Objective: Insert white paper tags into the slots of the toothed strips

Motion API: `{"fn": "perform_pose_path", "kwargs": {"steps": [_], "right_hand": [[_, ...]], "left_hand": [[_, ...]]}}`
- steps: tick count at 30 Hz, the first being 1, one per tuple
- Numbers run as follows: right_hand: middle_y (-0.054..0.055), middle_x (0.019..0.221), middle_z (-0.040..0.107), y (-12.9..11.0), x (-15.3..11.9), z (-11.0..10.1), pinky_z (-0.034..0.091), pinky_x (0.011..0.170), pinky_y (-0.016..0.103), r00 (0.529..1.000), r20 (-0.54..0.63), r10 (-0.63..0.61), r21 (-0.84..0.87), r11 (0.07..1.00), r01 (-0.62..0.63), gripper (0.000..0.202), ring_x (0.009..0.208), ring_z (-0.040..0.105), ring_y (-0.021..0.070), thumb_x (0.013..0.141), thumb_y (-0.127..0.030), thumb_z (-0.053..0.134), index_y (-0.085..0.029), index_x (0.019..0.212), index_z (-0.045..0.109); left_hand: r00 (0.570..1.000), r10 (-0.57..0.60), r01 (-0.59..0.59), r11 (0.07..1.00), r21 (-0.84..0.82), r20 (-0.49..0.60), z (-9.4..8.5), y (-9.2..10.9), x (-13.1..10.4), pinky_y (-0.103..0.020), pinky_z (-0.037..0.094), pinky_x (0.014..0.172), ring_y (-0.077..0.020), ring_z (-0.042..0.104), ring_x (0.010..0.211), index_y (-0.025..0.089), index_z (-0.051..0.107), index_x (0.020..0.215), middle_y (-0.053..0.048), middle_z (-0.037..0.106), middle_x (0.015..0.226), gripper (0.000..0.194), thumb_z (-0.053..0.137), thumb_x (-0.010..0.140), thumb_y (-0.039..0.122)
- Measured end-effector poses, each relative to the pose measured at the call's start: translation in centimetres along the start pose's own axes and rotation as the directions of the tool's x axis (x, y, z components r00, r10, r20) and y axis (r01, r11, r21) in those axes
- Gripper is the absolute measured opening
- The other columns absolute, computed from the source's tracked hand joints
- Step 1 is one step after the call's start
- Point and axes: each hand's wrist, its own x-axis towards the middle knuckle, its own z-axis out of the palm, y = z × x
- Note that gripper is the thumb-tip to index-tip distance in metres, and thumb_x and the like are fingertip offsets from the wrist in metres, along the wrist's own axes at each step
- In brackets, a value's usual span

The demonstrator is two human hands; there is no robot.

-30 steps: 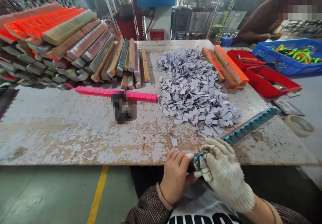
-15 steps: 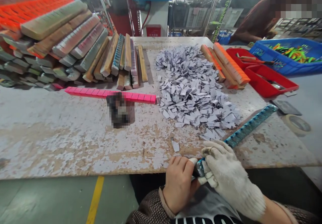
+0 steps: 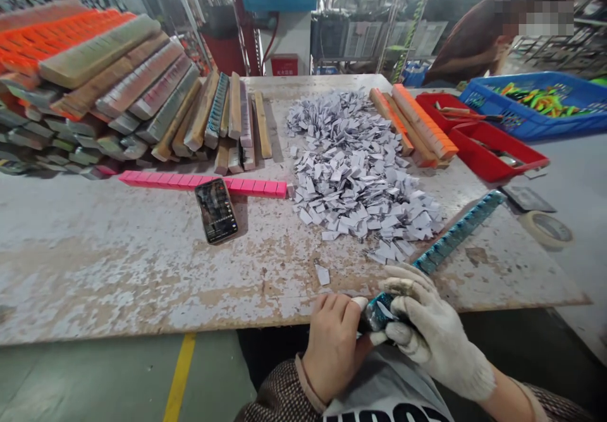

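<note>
My left hand (image 3: 334, 340) is bare, with white coverings on the thumb and a fingertip. Its fingers are closed around the near end of a bar wrapped in shiny teal foil (image 3: 459, 229), in front of the table edge. The bar seems to run on under my right hand up to the right over the tabletop. My right hand (image 3: 434, 333), in a white knitted glove, is curled over the bar's near end. A small pale, pointed slip (image 3: 386, 310) shows at its fingertips. One loose white tag (image 3: 322, 274) lies near the table's front edge.
A heap of white tags (image 3: 355, 175) covers the middle. Beyond lie wooden bars (image 3: 260, 124) and a tall stack (image 3: 95, 68) at left. A pink bar (image 3: 256, 187) and phone (image 3: 215, 211) lie nearer. Red trays (image 3: 497, 150), a blue basket (image 3: 535, 128) and a tape roll (image 3: 545, 229) stand right.
My right hand has lifted slightly and its fingers have opened away from the bar's end, baring more teal foil and a pale slip. My left hand keeps its hold. The view has shifted slightly.
</note>
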Motion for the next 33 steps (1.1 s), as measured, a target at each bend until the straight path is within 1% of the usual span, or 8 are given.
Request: {"fn": "perform_pose_path", "kwargs": {"steps": [5, 8, 11, 16, 22, 26, 29, 33], "right_hand": [[0.013, 0.115, 0.068, 1.9, -1.0, -2.5, 0.061, 0.066, 0.035, 0.925, -0.249, 0.286, 0.032, 0.957, -0.287, 0.013, 0.098, 0.070, 0.0257, 0.100, -0.022, 0.050, -0.024, 0.095, 0.061], [0.012, 0.109, 0.069, 2.5, -1.6, -2.9, 0.061, 0.068, 0.035, 0.878, -0.322, 0.355, 0.038, 0.931, -0.363, 0.013, 0.096, 0.071, 0.0252, 0.101, -0.023, 0.051, -0.024, 0.097, 0.063], [0.012, 0.117, 0.069, 2.3, -1.9, -2.4, 0.062, 0.078, 0.038, 0.859, -0.349, 0.373, 0.064, 0.924, -0.376, 0.006, 0.106, 0.069, 0.0277, 0.097, -0.024, 0.061, -0.023, 0.090, 0.062], [0.010, 0.098, 0.074, 1.8, -2.0, -2.4, 0.051, 0.041, 0.030, 0.768, -0.396, 0.503, 0.279, 0.863, -0.421, 0.027, 0.054, 0.062, 0.0182, 0.104, -0.021, 0.040, -0.025, 0.117, 0.063], [0.012, 0.113, 0.069, 2.7, -3.2, -3.2, 0.063, 0.078, 0.037, 0.832, -0.407, 0.376, 0.077, 0.922, -0.380, 0.006, 0.099, 0.072, 0.0268, 0.096, -0.023, 0.062, -0.023, 0.090, 0.062], [0.015, 0.118, 0.068, 2.6, -2.7, -2.7, 0.064, 0.076, 0.041, 0.830, -0.431, 0.353, 0.128, 0.935, -0.331, 0.007, 0.105, 0.071, 0.0299, 0.097, -0.022, 0.058, -0.024, 0.101, 0.064], [0.015, 0.127, 0.065, 2.0, -1.3, -2.3, 0.061, 0.094, 0.050, 0.851, -0.421, 0.313, 0.115, 0.949, -0.293, 0.019, 0.122, 0.064, 0.0340, 0.096, -0.027, 0.061, -0.024, 0.114, 0.064], [0.014, 0.120, 0.068, 0.9, 0.7, -1.6, 0.062, 0.091, 0.051, 0.875, -0.344, 0.340, 0.251, 0.931, -0.263, 0.030, 0.118, 0.065, 0.0346, 0.098, -0.039, 0.059, -0.024, 0.124, 0.063]], "left_hand": [[0.991, -0.012, 0.015, 1.000, -0.023, 0.130, -1.8, 0.1, 2.5, -0.043, 0.050, 0.080, -0.0273, 0.062, 0.089, 0.018, 0.061, 0.110, -0.008, 0.070, 0.097, 0.032, 0.069, 0.093, 0.043], [0.989, -0.016, 0.009, 0.999, 0.045, 0.144, -2.2, 0.0, 5.9, -0.042, 0.051, 0.083, -0.0279, 0.062, 0.096, 0.019, 0.061, 0.115, -0.008, 0.070, 0.102, 0.027, 0.070, 0.093, 0.033], [0.977, -0.003, -0.029, 0.989, 0.146, 0.215, -0.8, 0.1, 10.1, -0.045, 0.051, 0.092, -0.0299, 0.061, 0.104, 0.018, 0.060, 0.119, -0.011, 0.069, 0.111, 0.028, 0.067, 0.093, 0.025], [0.950, -0.005, -0.043, 0.988, 0.147, 0.313, 2.1, -0.1, 14.4, -0.044, 0.052, 0.091, -0.0301, 0.064, 0.100, 0.016, 0.060, 0.110, -0.013, 0.069, 0.105, 0.024, 0.067, 0.087, 0.014], [0.956, -0.024, 0.034, 0.999, -0.029, 0.291, 1.2, -0.9, 14.0, -0.037, 0.053, 0.085, -0.0231, 0.065, 0.089, 0.019, 0.062, 0.092, -0.006, 0.068, 0.096, 0.016, 0.059, 0.084, 0.005], [0.980, -0.071, 0.112, 0.971, -0.213, 0.188, -0.3, -0.2, 12.9, -0.030, 0.054, 0.082, -0.0173, 0.066, 0.086, 0.020, 0.061, 0.092, -0.003, 0.070, 0.094, 0.009, 0.058, 0.089, 0.011], [0.970, -0.225, 0.233, 0.757, -0.610, 0.092, -1.0, 1.6, 11.6, -0.027, 0.055, 0.079, -0.0157, 0.066, 0.084, 0.017, 0.062, 0.093, -0.004, 0.070, 0.093, 0.010, 0.068, 0.088, 0.024], [0.871, -0.435, 0.312, 0.132, -0.941, 0.228, -1.0, 4.5, 9.1, -0.022, 0.052, 0.071, -0.0100, 0.058, 0.071, 0.017, 0.063, 0.084, 0.002, 0.065, 0.080, 0.034, 0.089, 0.072, 0.035]]}}
